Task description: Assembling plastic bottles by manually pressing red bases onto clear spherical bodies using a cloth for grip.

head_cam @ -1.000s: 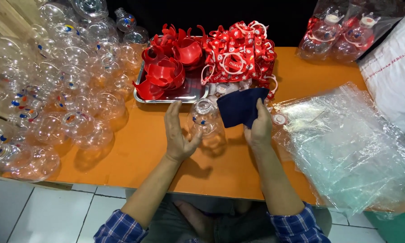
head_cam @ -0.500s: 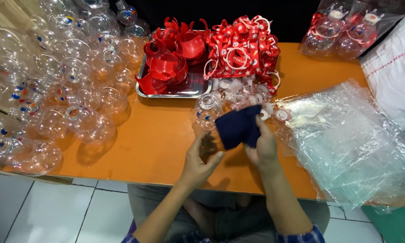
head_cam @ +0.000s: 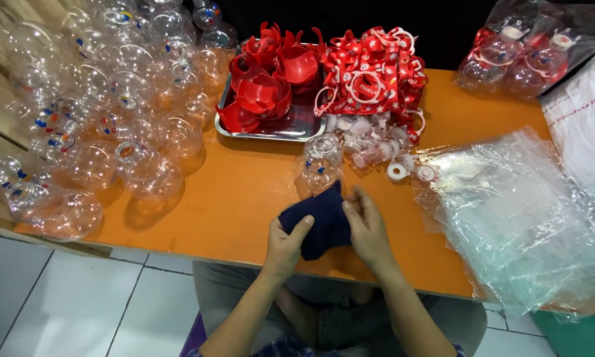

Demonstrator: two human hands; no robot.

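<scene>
Left hand point(head_cam: 285, 246) and right hand point(head_cam: 369, 231) both pinching dark blue cloth point(head_cam: 317, 221) at table point(head_cam: 238, 198) edge; soft, light, limp, easily bunched; probably best held by edges

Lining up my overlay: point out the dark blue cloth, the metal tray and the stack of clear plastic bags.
dark blue cloth point(head_cam: 320, 221), head view, its middle fold.
metal tray point(head_cam: 291, 134), head view, front rim.
clear plastic bags point(head_cam: 515, 218), head view, top sheet.

Left hand point(head_cam: 285, 243), right hand point(head_cam: 369, 229): curled, close together
</scene>
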